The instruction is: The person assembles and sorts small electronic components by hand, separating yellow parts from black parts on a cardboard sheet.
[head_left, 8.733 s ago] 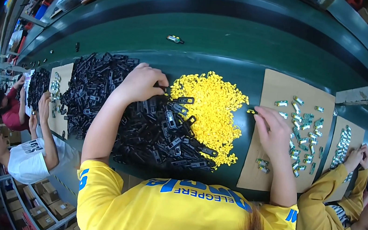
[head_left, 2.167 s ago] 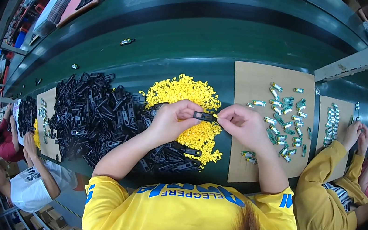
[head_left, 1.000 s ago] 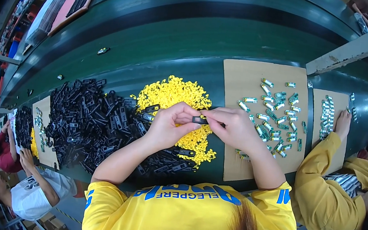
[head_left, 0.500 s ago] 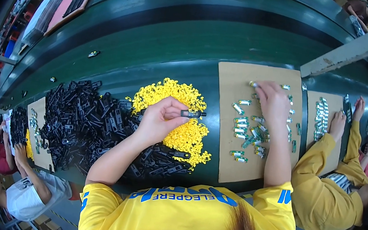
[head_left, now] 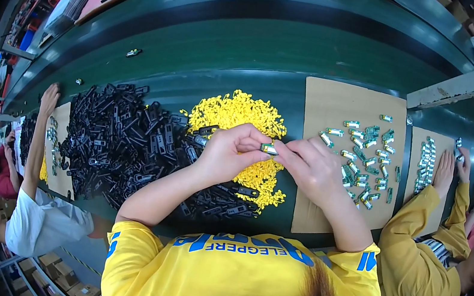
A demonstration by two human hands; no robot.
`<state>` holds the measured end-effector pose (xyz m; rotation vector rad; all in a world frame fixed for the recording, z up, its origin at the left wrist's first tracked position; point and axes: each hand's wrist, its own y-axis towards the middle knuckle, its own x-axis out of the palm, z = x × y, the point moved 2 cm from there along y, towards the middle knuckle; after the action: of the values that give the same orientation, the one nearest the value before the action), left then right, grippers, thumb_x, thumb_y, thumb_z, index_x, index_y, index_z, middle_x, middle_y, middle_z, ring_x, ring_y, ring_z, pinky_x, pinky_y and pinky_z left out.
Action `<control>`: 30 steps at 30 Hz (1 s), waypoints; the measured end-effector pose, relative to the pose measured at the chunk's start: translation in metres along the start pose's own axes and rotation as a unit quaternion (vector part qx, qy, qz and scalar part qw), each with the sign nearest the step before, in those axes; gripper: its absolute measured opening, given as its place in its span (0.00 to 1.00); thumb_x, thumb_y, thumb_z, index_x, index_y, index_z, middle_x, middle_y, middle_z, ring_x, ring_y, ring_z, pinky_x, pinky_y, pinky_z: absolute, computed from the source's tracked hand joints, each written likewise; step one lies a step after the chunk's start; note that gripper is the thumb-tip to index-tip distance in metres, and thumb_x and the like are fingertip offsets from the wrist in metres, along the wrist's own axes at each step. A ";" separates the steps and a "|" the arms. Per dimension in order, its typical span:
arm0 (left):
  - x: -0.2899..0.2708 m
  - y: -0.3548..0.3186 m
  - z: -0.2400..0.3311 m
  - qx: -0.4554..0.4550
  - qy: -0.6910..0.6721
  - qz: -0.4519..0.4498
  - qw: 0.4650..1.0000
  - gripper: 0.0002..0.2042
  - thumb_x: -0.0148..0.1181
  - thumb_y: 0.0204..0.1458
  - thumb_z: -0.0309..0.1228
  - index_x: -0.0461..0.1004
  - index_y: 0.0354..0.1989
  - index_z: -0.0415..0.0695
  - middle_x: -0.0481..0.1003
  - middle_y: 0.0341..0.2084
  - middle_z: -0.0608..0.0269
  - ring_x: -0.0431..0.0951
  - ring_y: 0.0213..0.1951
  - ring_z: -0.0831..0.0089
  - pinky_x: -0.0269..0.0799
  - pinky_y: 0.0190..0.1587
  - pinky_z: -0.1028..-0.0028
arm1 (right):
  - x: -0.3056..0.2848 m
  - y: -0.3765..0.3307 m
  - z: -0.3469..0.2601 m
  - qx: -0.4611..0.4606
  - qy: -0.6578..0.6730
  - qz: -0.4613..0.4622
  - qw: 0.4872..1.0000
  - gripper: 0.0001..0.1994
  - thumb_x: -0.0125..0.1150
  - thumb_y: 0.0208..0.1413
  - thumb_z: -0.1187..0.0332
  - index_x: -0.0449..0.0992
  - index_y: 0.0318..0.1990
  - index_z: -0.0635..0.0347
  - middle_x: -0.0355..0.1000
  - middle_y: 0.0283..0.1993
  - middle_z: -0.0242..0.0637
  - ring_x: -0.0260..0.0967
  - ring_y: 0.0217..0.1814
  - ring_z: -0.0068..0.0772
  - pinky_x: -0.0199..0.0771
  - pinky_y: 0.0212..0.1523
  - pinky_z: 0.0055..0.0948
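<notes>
My left hand (head_left: 225, 151) and my right hand (head_left: 317, 170) meet in front of my chest, over the pile of small yellow plastic parts (head_left: 237, 110). Between their fingertips is a small green circuit board with a silvery cylinder (head_left: 269, 149), pinched by my right hand. The left fingers are closed around a black plastic casing, now mostly hidden by the fingers and the board. To the left spreads a big heap of black plastic casings (head_left: 122, 144). Several more green circuit boards (head_left: 364, 146) lie scattered on a cardboard sheet (head_left: 318, 217) at the right.
A green work surface (head_left: 221, 43) runs across, with a stray piece (head_left: 134, 53) farther back. A pale metal post (head_left: 464, 86) slants at the right. Co-workers sit on both sides; a yellow sleeve (head_left: 414, 200) lies close to my right, beside another cardboard sheet (head_left: 433, 221).
My right hand has come left from the cardboard, bringing a green circuit board to my left hand. The left hand has shifted slightly right. A co-worker at the left has stretched an arm forward.
</notes>
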<state>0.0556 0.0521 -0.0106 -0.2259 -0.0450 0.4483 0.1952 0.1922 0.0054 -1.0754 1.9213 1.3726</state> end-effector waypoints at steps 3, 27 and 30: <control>0.002 0.000 -0.010 0.016 -0.051 -0.005 0.999 0.11 0.64 0.50 0.16 0.76 0.42 0.37 0.81 0.34 0.58 0.82 0.33 0.77 0.77 0.39 0.82 | 0.013 -0.005 0.018 -0.002 0.119 0.018 0.993 0.05 0.68 0.50 0.71 0.82 0.35 0.57 0.75 0.34 0.29 0.69 0.28 0.26 0.67 0.26 0.22; -0.168 0.023 0.014 0.054 0.509 0.176 0.841 0.10 0.63 0.49 0.25 0.79 0.41 0.44 0.78 0.29 0.67 0.78 0.35 0.65 0.73 0.43 0.70 | 0.014 -0.001 0.051 0.214 0.139 0.033 0.966 0.16 0.65 0.53 0.75 0.78 0.50 0.62 0.80 0.41 0.37 0.76 0.35 0.31 0.75 0.38 0.25; -0.171 0.002 0.011 -0.018 0.605 -0.019 0.796 0.07 0.63 0.48 0.22 0.80 0.37 0.40 0.78 0.33 0.65 0.78 0.36 0.68 0.72 0.42 0.70 | 0.009 -0.010 0.050 0.206 0.119 -0.003 0.971 0.11 0.64 0.53 0.76 0.81 0.44 0.63 0.80 0.40 0.37 0.76 0.35 0.32 0.75 0.38 0.25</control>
<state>-0.1002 -0.0182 0.0008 -0.5164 1.2106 0.1939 0.1975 0.2354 -0.0241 -1.0682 2.2417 0.8101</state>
